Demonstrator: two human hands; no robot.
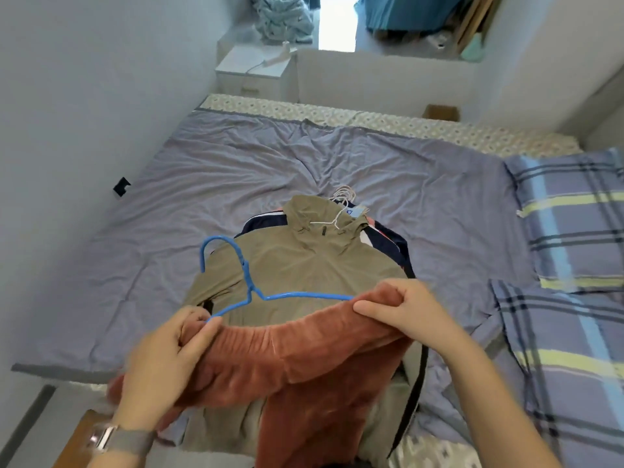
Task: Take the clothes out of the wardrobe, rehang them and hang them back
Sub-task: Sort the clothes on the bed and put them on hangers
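Both hands are up front pinching a rust-coloured fuzzy garment point(304, 359) at its top edge. Left hand point(162, 359) has its fingers point(202, 332) clamped on the cloth plus the end of a blue hanger point(250, 288); right hand point(405, 309) grips the other corner, where the hanger's far end tucks under the fabric. Garment hangs down toward the camera. Just behind it, an olive jacket point(304, 265) lies flat on top of a navy striped one point(388, 241), white hangers point(344, 194) poking out, all on a bed with a lavender sheet point(169, 214). Plaid pillows point(574, 214) on the right, white nightstand point(253, 69) beyond.
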